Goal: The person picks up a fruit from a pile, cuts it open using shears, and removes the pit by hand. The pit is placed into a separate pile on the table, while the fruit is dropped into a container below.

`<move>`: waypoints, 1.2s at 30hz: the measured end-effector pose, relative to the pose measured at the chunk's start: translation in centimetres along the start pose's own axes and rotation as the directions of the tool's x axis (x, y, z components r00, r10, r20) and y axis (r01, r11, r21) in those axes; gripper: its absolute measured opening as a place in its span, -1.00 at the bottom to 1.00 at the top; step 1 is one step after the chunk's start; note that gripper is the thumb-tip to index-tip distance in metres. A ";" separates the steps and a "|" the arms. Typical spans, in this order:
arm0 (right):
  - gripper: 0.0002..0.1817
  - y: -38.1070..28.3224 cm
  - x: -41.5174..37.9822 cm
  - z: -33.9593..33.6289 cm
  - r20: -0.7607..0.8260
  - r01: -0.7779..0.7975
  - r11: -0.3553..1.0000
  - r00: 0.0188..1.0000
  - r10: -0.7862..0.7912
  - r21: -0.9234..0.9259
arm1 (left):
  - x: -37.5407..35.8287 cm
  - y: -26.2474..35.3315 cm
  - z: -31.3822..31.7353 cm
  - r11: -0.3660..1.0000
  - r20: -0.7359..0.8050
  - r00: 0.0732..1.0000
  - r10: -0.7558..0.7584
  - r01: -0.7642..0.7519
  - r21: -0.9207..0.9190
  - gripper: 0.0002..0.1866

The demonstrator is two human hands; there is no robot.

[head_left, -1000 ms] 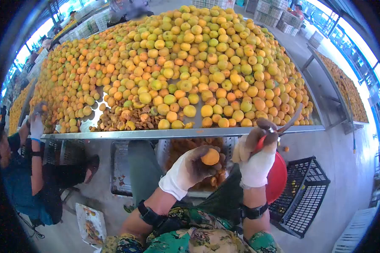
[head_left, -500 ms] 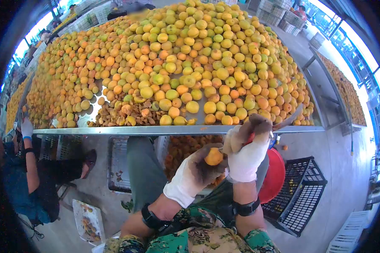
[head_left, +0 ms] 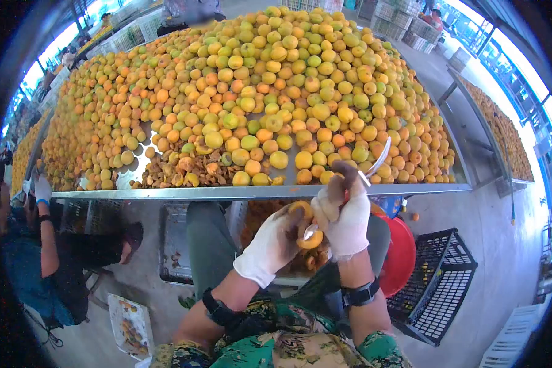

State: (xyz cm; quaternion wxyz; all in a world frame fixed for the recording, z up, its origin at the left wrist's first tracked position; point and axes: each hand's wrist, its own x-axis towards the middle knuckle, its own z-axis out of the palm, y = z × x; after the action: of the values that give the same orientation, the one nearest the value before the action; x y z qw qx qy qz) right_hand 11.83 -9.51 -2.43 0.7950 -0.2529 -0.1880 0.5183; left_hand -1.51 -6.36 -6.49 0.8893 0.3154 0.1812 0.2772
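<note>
The left hand (head_left: 270, 242) pinches one orange fruit (head_left: 311, 243) between bent fingers and thumb. The fruit is at 3 o'clock from that hand, in front of the person, and it looks split open. The right hand (head_left: 346, 218) is curled tight around the red grip of a knife (head_left: 383, 157). The knife's curved blade points up to 1 o'clock. A small shiny tip (head_left: 313, 232) shows at the fruit. I can't tell if it is the other end of the knife.

To do this well, I think the left hand should hold the fruit snugly but not squash it, with its fingers out of the tip's way. Small, slow pushes seem best, since soft fruit can tear. That curved blade should point away from the arms.

At 12 o'clock from the hands is a table (head_left: 165, 194) with a big heap of fruit (head_left: 288, 80). A red tub (head_left: 402, 254) sits near 4 o'clock.
</note>
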 end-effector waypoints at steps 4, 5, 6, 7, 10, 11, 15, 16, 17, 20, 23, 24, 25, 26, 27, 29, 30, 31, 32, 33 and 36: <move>-0.82 0.5 0.0 0.2 -0.102 0.096 0.978 0.988 -0.116 -0.186 | 0.3 0.5 0.4 0.903 -0.092 0.983 0.156 -0.105 0.417 -0.66; -0.83 0.3 0.0 0.4 -0.087 0.179 0.963 0.976 -0.200 -0.200 | 0.3 0.7 0.4 0.915 -0.106 0.983 0.152 -0.100 0.391 -0.62; -0.84 -0.1 0.1 0.9 -0.104 0.241 0.957 0.960 -0.260 -0.161 | 0.6 0.3 -0.1 0.915 -0.110 0.982 0.151 -0.097 0.392 -0.62; -0.84 -0.3 0.2 1.5 -0.107 0.240 0.957 0.960 -0.259 -0.160 | 1.2 -0.6 -1.0 0.989 -0.155 0.984 0.084 -0.064 0.130 -0.60; -0.75 -0.2 0.9 2.3 -0.137 0.287 0.910 0.931 -0.338 -0.298 | 0.9 -1.0 -0.1 0.967 -0.149 0.986 -0.069 0.030 -0.252 -0.55; -0.75 0.0 1.1 2.3 -0.139 0.287 0.909 0.930 -0.340 -0.302 | 0.7 -0.9 0.5 0.931 -0.113 0.985 -0.132 0.084 -0.355 -0.52; -0.76 0.4 1.5 1.7 -0.138 0.325 0.822 0.892 -0.431 -0.467 | 0.5 -0.7 0.9 0.908 -0.136 0.980 -0.147 0.079 -0.411 -0.56; -0.77 0.1 1.4 2.0 -0.150 0.318 0.846 0.898 -0.414 -0.428 | 0.1 -0.3 0.9 0.906 -0.141 0.978 -0.153 0.082 -0.416 -0.56; -0.77 -0.3 1.2 2.2 -0.170 0.309 0.868 0.902 -0.397 -0.388 | -0.3 0.2 0.7 0.992 -0.179 0.983 -0.051 0.030 -0.122 -0.59; -0.81 -1.9 0.7 1.4 -0.197 0.291 0.884 0.904 -0.379 -0.366 | -1.0 0.6 -2.0 0.991 -0.207 0.978 -0.038 0.064 0.119 -0.61; -0.81 -3.3 -0.1 0.5 -0.264 0.243 0.898 0.899 -0.351 -0.366 | -1.2 -1.1 -6.4 0.985 -0.316 0.934 -0.165 0.138 -0.106 -0.63; -0.80 -3.5 -0.4 0.2 -0.274 0.223 0.906 0.903 -0.332 -0.361 | -1.0 -1.6 -6.9 0.989 -0.426 0.893 -0.143 0.145 -0.029 -0.64; -0.80 -3.5 -0.6 -0.2 -0.282 0.220 0.907 0.901 -0.330 -0.358 | -0.9 -2.0 -7.2 0.987 -0.530 0.842 -0.105 0.154 0.050 -0.64; -0.80 -3.5 -0.6 -0.5 -0.312 0.208 0.909 0.892 -0.328 -0.360 | -0.7 -2.3 -7.5 0.986 -0.531 0.841 -0.105 0.156 0.054 -0.64; -0.79 -3.5 -0.7 -0.8 -0.343 0.197 0.911 0.881 -0.327 -0.362 | -0.6 -2.7 -7.7 0.982 -0.532 0.841 -0.095 0.168 0.090 -0.64; -0.79 -3.6 -1.1 -1.4 -0.358 0.194 0.917 0.877 -0.321 -0.348 | -0.9 -4.7 -9.5 0.973 -0.538 0.837 -0.099 0.194 0.124 -0.65; -0.78 -3.6 -1.2 -1.6 -0.362 0.194 0.922 0.877 -0.317 -0.336 | -0.9 -5.1 -9.9 0.792 -0.352 0.928 0.120 0.124 0.597 -0.63; -0.78 -3.7 -1.2 -1.7 -0.367 0.194 0.923 0.875 -0.315 -0.332 | -0.7 -5.4 -10.3 0.416 -0.069 0.973 0.218 -0.029 0.909 -0.62; -0.77 -3.9 -1.2 -1.7 -0.364 0.210 0.918 0.870 -0.333 -0.338 | -0.2 -6.0 -10.4 0.490 -0.254 0.966 0.049 0.198 0.849 -0.63; -0.75 -4.2 -1.3 -1.9 -0.366 0.223 0.912 0.863 -0.349 -0.345 | 0.8 -7.5 -12.0 0.485 -0.255 0.966 0.037 0.206 0.850 -0.63; -0.74 -5.2 -1.7 -3.5 -0.364 0.188 0.938 0.885 -0.291 -0.292 | 4.0 -12.1 -14.8 0.445 -0.590 0.799 -0.115 0.572 0.689 -0.63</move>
State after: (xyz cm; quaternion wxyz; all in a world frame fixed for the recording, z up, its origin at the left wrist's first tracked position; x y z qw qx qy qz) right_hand 16.90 -13.55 -2.24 0.8367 -0.4260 -0.1139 0.3247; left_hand -1.16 -4.97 -25.98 0.5892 0.5830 0.5588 0.0264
